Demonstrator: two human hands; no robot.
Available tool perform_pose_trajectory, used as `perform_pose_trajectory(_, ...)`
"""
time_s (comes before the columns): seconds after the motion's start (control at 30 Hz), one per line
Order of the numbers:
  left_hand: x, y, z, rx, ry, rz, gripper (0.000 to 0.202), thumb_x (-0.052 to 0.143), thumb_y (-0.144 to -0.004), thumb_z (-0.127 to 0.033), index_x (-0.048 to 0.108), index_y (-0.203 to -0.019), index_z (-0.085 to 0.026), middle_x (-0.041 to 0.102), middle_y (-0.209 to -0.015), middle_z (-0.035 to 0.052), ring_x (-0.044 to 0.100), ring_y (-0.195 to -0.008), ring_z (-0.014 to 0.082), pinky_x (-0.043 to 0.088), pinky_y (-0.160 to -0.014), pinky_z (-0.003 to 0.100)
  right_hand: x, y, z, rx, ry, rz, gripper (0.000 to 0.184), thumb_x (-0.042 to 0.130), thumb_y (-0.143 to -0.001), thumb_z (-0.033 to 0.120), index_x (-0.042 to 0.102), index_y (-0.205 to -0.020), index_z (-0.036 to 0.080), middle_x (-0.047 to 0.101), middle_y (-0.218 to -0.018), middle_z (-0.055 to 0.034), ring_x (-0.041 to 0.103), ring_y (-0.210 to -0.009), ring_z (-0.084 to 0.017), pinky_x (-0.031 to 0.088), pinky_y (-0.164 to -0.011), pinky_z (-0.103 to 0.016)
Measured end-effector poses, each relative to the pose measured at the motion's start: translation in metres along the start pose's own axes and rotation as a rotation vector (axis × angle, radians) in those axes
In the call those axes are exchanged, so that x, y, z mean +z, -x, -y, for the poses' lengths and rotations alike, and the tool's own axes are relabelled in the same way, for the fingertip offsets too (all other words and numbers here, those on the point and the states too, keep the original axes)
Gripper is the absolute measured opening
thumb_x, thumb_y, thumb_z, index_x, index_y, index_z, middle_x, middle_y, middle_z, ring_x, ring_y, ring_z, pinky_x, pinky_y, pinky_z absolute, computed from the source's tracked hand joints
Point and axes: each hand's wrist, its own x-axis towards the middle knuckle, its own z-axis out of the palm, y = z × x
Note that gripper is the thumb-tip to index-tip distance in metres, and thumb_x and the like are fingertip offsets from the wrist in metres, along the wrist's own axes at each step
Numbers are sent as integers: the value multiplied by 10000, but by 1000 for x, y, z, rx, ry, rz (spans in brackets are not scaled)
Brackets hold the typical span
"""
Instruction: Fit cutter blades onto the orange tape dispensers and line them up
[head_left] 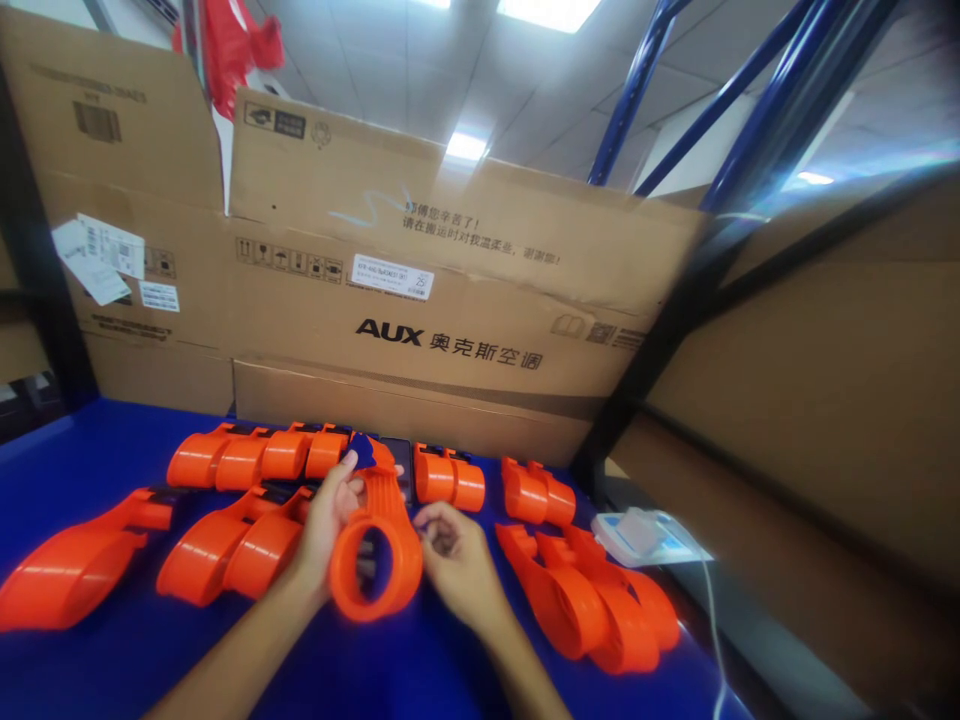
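Observation:
My left hand (326, 520) grips an orange plastic housing (381, 545) with a round ring opening, tilted up off the blue table (90, 450). Its thumb rests near a small dark blue piece (363, 449) at the housing's top end. My right hand (454, 555) is beside the ring's right edge, fingers curled and touching the housing. More orange housings lie around: a row behind (259, 455), a pair at the left (225, 550), one at the far left (71, 565).
Further orange parts lie at the right (592, 600) and behind (448, 478), (536, 492). A dark phone (400, 458) lies flat. A white device with a cable (641, 537) sits at the table's right edge. Large cardboard boxes (420, 310) wall the back and right.

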Motion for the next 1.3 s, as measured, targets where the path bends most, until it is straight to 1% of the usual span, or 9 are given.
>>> perform_pose_trajectory(0.1, 2, 3, 8, -69, 2, 82, 471, 647, -850, -483, 675, -1159, -128, 776, -817, 106, 749, -704, 266, 599, -679, 366, -14, -6, 1, -3, -66, -226, 182, 691, -821, 357, 635, -874, 192, 455, -576, 65, 415, -500, -100, 342, -462, -206)
perform_pose_trajectory(0.2, 4, 9, 17, -187, -57, 140, 474, 706, -824, -437, 649, -1201, -155, 783, -905, 123, 759, -756, 276, 602, -703, 377, -21, -8, 7, -6, -134, -346, 279, 704, -837, 441, 621, -944, 197, 490, -609, 49, 421, -490, -106, 342, -424, -211)
perform_pose_trajectory(0.3, 7, 14, 25, -215, -111, 177, 481, 752, -800, -360, 624, -1230, -188, 778, -990, 133, 762, -818, 278, 603, -707, 369, -19, -7, 13, 16, -190, -328, 331, 714, -840, 479, 603, -1009, 216, 538, -637, 40, 426, -470, -107, 335, -404, -212)
perform_pose_trajectory(0.4, 9, 18, 26, -193, -113, 190, 427, 734, -822, -344, 633, -1206, -187, 774, -1025, 140, 758, -874, 279, 602, -721, 357, -15, -5, 17, 18, -197, -266, 315, 694, -850, 511, 617, -962, 227, 585, -691, 22, 477, -529, -120, 381, -461, -218)
perform_pose_trajectory(0.53, 8, 15, 23, -151, -58, 142, 389, 708, -835, -365, 644, -1173, -182, 773, -1028, 140, 757, -887, 282, 604, -722, 358, -10, -1, 17, 76, -226, -119, 311, 634, -890, 528, 604, -847, 221, 545, -729, 16, 515, -620, -136, 437, -541, -227)
perform_pose_trajectory(0.67, 4, 11, 23, -164, -35, 108, 427, 719, -804, -395, 634, -1168, -189, 775, -996, 133, 756, -870, 287, 603, -699, 363, -5, 3, 13, 153, -341, 13, 285, 595, -918, 522, 566, -914, 238, 565, -812, 5, 565, -709, -163, 504, -643, -268)
perform_pose_trajectory(0.83, 4, 12, 25, -81, -120, 105, 386, 731, -782, -358, 635, -1123, -205, 768, -1018, 116, 745, -897, 265, 593, -738, 353, -8, 1, 14, 60, -275, -85, 255, 634, -906, 490, 607, -930, 237, 630, -900, -10, 611, -873, -193, 515, -820, -306)
perform_pose_trajectory(1.03, -2, 5, 29, 113, -152, 52, 474, 794, -728, -241, 628, -1172, -251, 673, -1236, 82, 660, -1106, 261, 556, -872, 356, -26, -2, 21, -54, -192, -177, 330, 721, -853, 416, 680, -1128, 238, 711, -1155, -87, 638, -1103, -286, 481, -971, -418)
perform_pose_trajectory(1.3, -8, 0, 33, 176, -129, 45, 471, 806, -742, -216, 634, -1176, -280, 666, -1123, 42, 653, -1018, 219, 542, -876, 363, -27, -1, 18, -99, -78, -146, 320, 754, -827, 373, 721, -1118, 243, 731, -1177, -79, 635, -1147, -301, 453, -1017, -428)
